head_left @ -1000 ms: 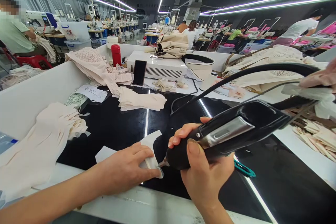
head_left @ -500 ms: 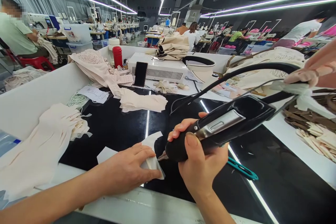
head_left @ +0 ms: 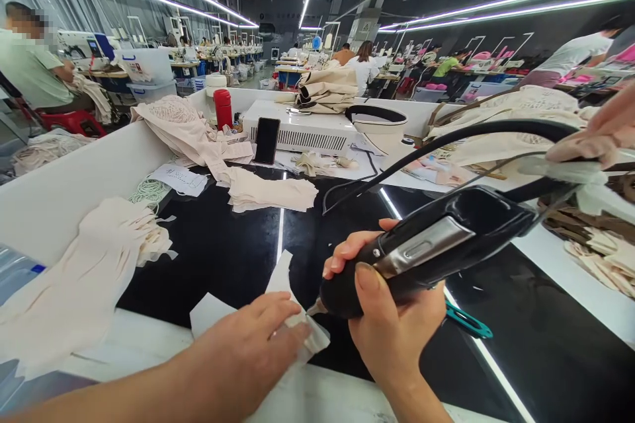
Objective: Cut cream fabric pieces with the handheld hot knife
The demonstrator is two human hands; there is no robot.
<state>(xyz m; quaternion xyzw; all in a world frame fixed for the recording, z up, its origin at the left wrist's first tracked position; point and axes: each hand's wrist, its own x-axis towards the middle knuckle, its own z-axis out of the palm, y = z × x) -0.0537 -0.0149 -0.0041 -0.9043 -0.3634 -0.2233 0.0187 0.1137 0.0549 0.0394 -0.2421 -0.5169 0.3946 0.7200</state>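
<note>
My right hand (head_left: 391, 324) grips a black corded hand tool (head_left: 436, 244) with a silver plate; its pointed metal tip rests on a small piece of pale fabric (head_left: 297, 324) at the near edge of the glossy black table (head_left: 228, 251). My left hand (head_left: 251, 353) lies on that fabric piece, fingers pressed down on it and holding it flat, fingertips close to the tool tip. The tool's black cable (head_left: 446, 142) arcs up to the right.
A pile of cream fabric (head_left: 84, 277) lies at the left, more folded pieces (head_left: 272, 193) further back. A white box (head_left: 302, 125) with a phone (head_left: 266, 140) leaning on it, a red flask (head_left: 223, 108), teal scissors (head_left: 469, 322). Another person's hand (head_left: 595, 135) reaches in at right.
My left hand slid slightly nearer and to the right, bunching the fabric piece under the tool tip. The tool shifted a little right. The other person's hand moved at the right edge.
</note>
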